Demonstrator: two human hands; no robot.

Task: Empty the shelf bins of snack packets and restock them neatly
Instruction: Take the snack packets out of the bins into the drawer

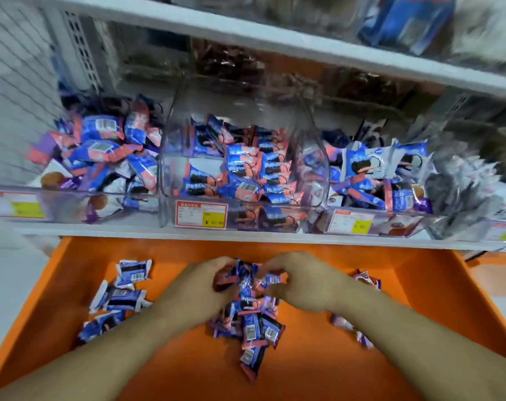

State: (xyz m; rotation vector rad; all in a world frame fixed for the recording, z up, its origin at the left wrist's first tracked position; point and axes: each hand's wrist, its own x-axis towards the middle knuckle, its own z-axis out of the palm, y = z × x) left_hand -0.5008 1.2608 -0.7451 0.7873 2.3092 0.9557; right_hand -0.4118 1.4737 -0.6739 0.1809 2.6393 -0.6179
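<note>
While both hands worked in the orange plastic tray, left hand and right hand each pinched blue-and-pink foil snack packets between them; clear plastic shelf bins stood beyond the fingertips.

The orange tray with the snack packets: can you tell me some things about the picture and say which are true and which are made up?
1. Both hands are gathering packets in the orange tray. True: the left hand and right hand grip the middle packet pile.
2. The tray is green. False: it is orange.
3. The middle clear bin is empty. False: it holds blue-and-pink packets.
4. The bins carry price labels. True.
</note>
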